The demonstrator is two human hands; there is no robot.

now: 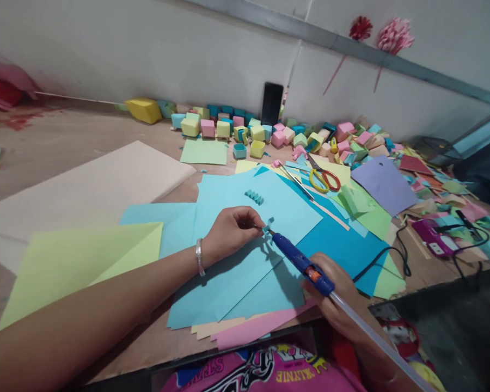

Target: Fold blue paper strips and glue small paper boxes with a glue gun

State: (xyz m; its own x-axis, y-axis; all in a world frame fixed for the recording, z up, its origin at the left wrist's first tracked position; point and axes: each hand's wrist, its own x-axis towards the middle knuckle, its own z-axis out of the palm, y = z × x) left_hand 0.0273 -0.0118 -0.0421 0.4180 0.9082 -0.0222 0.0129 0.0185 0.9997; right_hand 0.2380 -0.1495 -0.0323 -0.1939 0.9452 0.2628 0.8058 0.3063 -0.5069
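My left hand (237, 228) pinches a small folded light-blue paper piece (268, 231) between thumb and fingertips, above stacked light-blue paper sheets (224, 288). In my right hand (338, 294) is a blue glue gun (296, 258), its fingers wrapped around the body. A long clear glue stick (375, 332) sticks out of the gun's back end. The gun's nozzle meets or nearly meets the paper piece; which of the two I cannot tell. A pleated light-blue paper strip (254, 196) lies on the sheets just beyond my left hand.
Scissors (323, 177) and tweezers (298, 182) lie at the back right. Several small paper boxes (208, 128) line the wall, with a phone (271, 103) propped among them. A purple device (435, 239) with black cable sits right. The table's front edge is close to my body.
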